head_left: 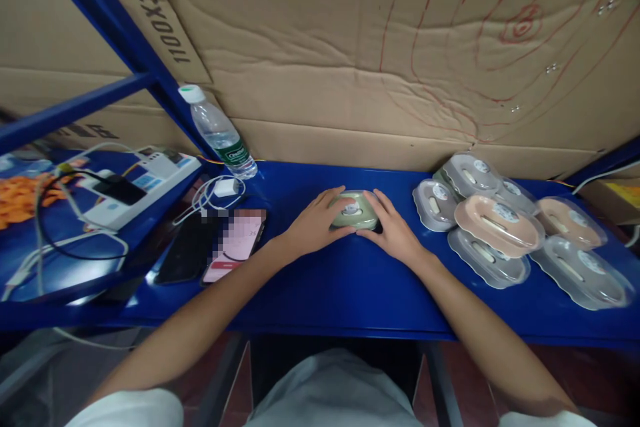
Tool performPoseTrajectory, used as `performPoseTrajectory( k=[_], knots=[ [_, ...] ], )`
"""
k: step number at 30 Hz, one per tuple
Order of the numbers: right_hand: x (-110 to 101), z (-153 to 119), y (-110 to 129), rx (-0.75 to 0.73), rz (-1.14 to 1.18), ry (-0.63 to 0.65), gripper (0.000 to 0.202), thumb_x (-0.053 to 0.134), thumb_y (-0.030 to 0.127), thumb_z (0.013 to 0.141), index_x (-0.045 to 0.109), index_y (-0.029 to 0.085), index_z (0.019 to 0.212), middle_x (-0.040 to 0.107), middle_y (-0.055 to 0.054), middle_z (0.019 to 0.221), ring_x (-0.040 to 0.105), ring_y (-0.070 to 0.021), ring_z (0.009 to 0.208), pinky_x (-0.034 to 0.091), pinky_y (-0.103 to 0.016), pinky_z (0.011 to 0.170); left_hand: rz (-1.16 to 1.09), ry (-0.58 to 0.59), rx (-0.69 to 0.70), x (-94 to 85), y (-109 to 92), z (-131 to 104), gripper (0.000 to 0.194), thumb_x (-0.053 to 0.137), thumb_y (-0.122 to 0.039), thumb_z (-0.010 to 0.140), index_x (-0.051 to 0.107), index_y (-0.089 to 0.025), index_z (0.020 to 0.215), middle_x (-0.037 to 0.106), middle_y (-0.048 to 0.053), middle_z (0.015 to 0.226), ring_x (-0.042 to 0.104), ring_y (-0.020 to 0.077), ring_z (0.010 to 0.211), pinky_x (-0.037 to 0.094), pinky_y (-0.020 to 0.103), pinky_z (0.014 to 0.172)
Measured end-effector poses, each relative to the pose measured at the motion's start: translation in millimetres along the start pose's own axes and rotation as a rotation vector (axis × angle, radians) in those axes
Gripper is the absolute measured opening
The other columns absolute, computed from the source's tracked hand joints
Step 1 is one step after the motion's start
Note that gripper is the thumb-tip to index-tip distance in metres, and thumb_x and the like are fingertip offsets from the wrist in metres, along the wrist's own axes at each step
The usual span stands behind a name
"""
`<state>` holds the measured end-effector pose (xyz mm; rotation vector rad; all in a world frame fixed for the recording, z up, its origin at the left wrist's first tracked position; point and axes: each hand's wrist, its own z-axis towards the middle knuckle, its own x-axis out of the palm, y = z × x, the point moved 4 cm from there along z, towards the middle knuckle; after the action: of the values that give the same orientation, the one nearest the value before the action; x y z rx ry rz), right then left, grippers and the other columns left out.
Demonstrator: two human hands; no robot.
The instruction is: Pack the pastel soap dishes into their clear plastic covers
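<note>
A green oval case with a clear cover and a round label (356, 217) lies on the blue table (345, 293), between my two hands. My left hand (317, 221) wraps round its left side, the fingers at the far edge and the thumb at the near edge. On the right side, my right hand (393, 227) grips the case in the same way. Several similar packaged cases in grey and pink (499, 223) are piled to the right of my right hand.
A water bottle (223, 137) stands at the back left by a blue frame post. Two phones (235, 243) and a white charger (226, 187) lie left of my left arm. Farther left are a power strip (145, 190), cables and orange pieces (20, 200). Cardboard (300, 47) rises behind the table.
</note>
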<state>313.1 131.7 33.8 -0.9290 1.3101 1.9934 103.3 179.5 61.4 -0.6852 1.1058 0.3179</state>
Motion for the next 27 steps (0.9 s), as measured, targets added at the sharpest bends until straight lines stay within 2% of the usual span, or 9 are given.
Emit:
performPoseTrajectory(
  k=[3, 6, 8, 11, 15, 17, 20, 23, 27],
  knots=[
    [-0.9, 0.9, -4.9, -0.013, 0.026, -0.027, 0.093, 0.075, 0.051, 0.096, 0.023, 0.034, 0.171, 0.033, -0.016, 0.173, 0.033, -0.0344, 0.162, 0.04, -0.059, 0.126, -0.017, -0.001, 0.028, 2.8, 3.1, -2.2, 0.061, 0.063, -0.049, 0.104, 0.049, -0.024, 0.157, 0.03, 0.021, 0.175, 0.028, 0.0385, 0.164, 0.034, 0.061, 0.128],
    [-1.9, 0.2, -5.7, -0.027, 0.034, -0.022, 0.094, 0.075, 0.054, 0.095, 0.025, 0.033, 0.171, 0.034, -0.016, 0.173, 0.033, -0.0334, 0.162, 0.038, -0.059, 0.127, -0.001, 0.024, -0.005, 2.2, 2.7, -8.8, 0.065, 0.059, -0.05, 0.106, 0.042, -0.027, 0.164, 0.019, 0.022, 0.178, 0.02, 0.0435, 0.165, 0.033, 0.064, 0.127],
    [-2.3, -0.5, -3.2, -0.04, 0.029, 0.007, 0.093, 0.074, 0.056, 0.095, 0.025, 0.034, 0.171, 0.034, -0.015, 0.174, 0.034, -0.0332, 0.161, 0.039, -0.059, 0.127, -0.003, 0.036, -0.038, 1.2, 2.2, -15.4, 0.066, 0.057, -0.049, 0.107, 0.037, -0.03, 0.167, 0.018, 0.022, 0.179, 0.023, 0.0441, 0.164, 0.037, 0.065, 0.125],
    [-3.9, -0.4, 1.8, -0.07, 0.046, 0.032, 0.089, 0.073, 0.056, 0.096, 0.027, 0.036, 0.17, 0.041, -0.013, 0.17, 0.04, -0.0316, 0.159, 0.038, -0.058, 0.128, 0.006, 0.036, -0.055, 1.3, 0.9, -23.8, 0.067, 0.055, -0.05, 0.108, 0.034, -0.032, 0.168, 0.024, 0.022, 0.177, 0.032, 0.0448, 0.161, 0.045, 0.065, 0.119],
    [-7.3, 3.1, 0.0, -0.072, 0.139, 0.024, 0.088, 0.077, 0.056, 0.093, 0.034, 0.035, 0.168, 0.047, -0.012, 0.166, 0.045, -0.0317, 0.155, 0.037, -0.059, 0.129, 0.063, -0.003, -0.053, 5.2, -4.8, -27.7, 0.067, 0.055, -0.049, 0.107, 0.037, -0.024, 0.166, 0.032, 0.028, 0.171, 0.04, 0.0479, 0.156, 0.045, 0.067, 0.117],
    [-7.6, 4.5, -3.1, -0.056, 0.189, 0.041, 0.09, 0.08, 0.056, 0.09, 0.037, 0.036, 0.166, 0.048, -0.012, 0.165, 0.046, -0.0326, 0.154, 0.037, -0.059, 0.128, 0.084, -0.024, -0.058, 7.0, -8.6, -29.0, 0.067, 0.056, -0.047, 0.107, 0.036, -0.023, 0.167, 0.031, 0.029, 0.171, 0.042, 0.0475, 0.155, 0.046, 0.066, 0.117],
    [-6.0, 2.9, -3.5, -0.035, 0.194, 0.067, 0.091, 0.081, 0.055, 0.09, 0.035, 0.037, 0.167, 0.045, -0.012, 0.167, 0.042, -0.0331, 0.157, 0.036, -0.059, 0.129, 0.132, -0.066, -0.052, 3.1, -13.3, -32.0, 0.071, 0.057, -0.047, 0.107, 0.03, -0.022, 0.168, 0.019, 0.029, 0.176, 0.037, 0.0469, 0.158, 0.047, 0.062, 0.118],
    [-2.8, -3.4, 1.1, 0.004, 0.136, 0.099, 0.09, 0.074, 0.054, 0.096, 0.024, 0.039, 0.17, 0.035, -0.011, 0.173, 0.034, -0.0332, 0.161, 0.035, -0.059, 0.13, 0.221, -0.121, -0.03, -9.8, -16.4, -34.5, 0.081, 0.065, -0.048, 0.103, 0.028, -0.019, 0.169, 0.005, 0.029, 0.179, 0.028, 0.0476, 0.162, 0.041, 0.062, 0.123],
    [-0.5, -12.6, 5.1, 0.015, 0.049, 0.148, 0.099, 0.072, 0.059, 0.096, 0.012, 0.038, 0.173, 0.022, -0.013, 0.179, 0.027, -0.0385, 0.163, 0.035, -0.066, 0.127, 0.286, -0.143, -0.026, -23.7, -18.6, -35.7, 0.091, 0.073, -0.05, 0.097, 0.027, -0.023, 0.17, 0.005, 0.027, 0.179, 0.035, 0.0472, 0.159, 0.047, 0.06, 0.119]
  ],
)
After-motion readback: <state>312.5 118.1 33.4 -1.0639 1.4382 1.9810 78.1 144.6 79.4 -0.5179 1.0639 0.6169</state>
